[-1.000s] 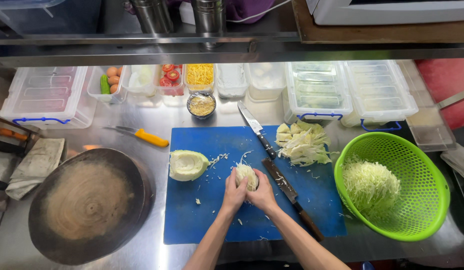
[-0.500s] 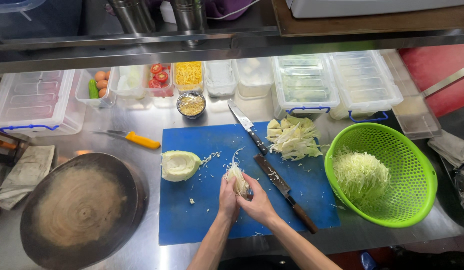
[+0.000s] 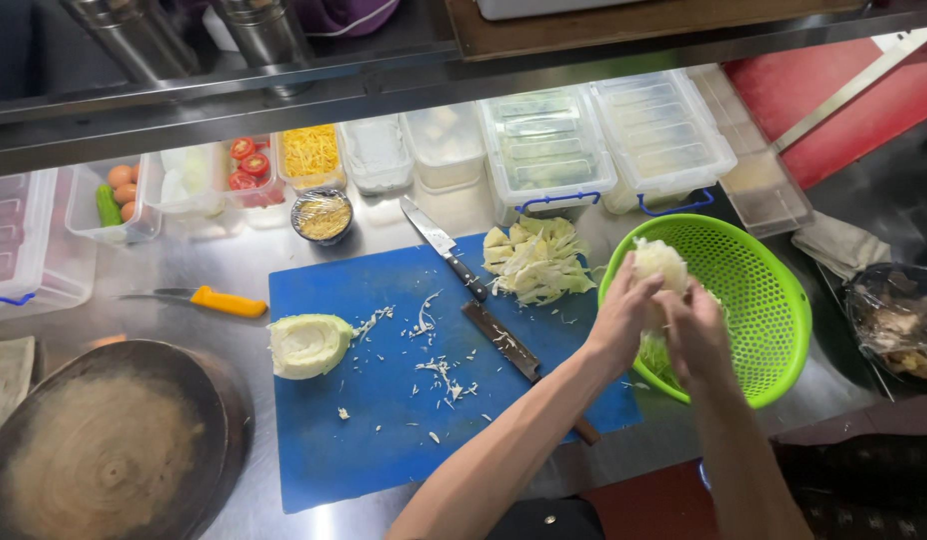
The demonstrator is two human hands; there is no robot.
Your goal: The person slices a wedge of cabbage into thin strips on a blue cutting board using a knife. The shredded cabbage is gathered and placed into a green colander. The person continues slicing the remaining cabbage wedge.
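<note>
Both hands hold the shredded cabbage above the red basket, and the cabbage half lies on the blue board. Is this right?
Not quite: the basket is green, not red. The head view shows both hands, left and right, holding shredded cabbage above it, and the cabbage half lying on the blue board.

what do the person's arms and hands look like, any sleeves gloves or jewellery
Both forearms are bare from the bottom edge of the picture up to the wrists, with no sleeves showing. The left hand and right hand are bare too: no gloves, and no watch, bracelet or rings that I can make out. The arms look slim.
</note>
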